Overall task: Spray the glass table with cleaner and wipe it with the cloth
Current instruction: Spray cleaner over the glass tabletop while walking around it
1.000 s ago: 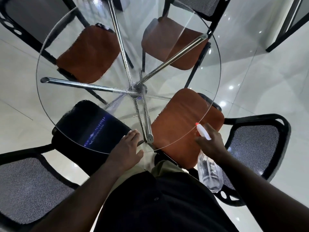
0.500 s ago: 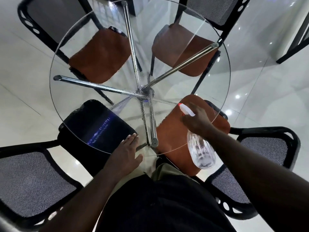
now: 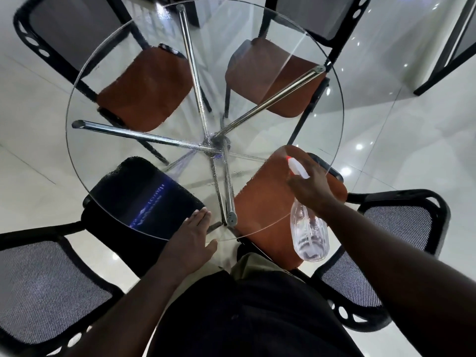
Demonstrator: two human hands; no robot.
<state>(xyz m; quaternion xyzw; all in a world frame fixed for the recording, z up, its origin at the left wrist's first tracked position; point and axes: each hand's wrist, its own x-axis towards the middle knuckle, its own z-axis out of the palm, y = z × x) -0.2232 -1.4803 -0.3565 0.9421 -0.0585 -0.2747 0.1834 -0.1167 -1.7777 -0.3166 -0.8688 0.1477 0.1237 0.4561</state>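
- Right hand point(image 3: 311, 188) grips the spray bottle point(image 3: 308, 235) at the neck, fingers curled round the trigger head.
- Bottle: the white nozzle with a red tip points in over the glass. The clear body hangs below the hand and crosses the near-right rim in this view.
- Left hand point(image 3: 190, 240) lies flat, fingers straight and together, palm down on the near edge of the glass table point(image 3: 98, 153).
- Table top is round and clear, with fine droplets around the centre hub point(image 3: 215, 145), where the chrome legs point(image 3: 144, 136) meet.
- Seen through the glass: brown chair seats point(image 3: 144, 91) and one black seat point(image 3: 139, 194).
- Glossy white tiled floor point(image 3: 412, 150) all round.
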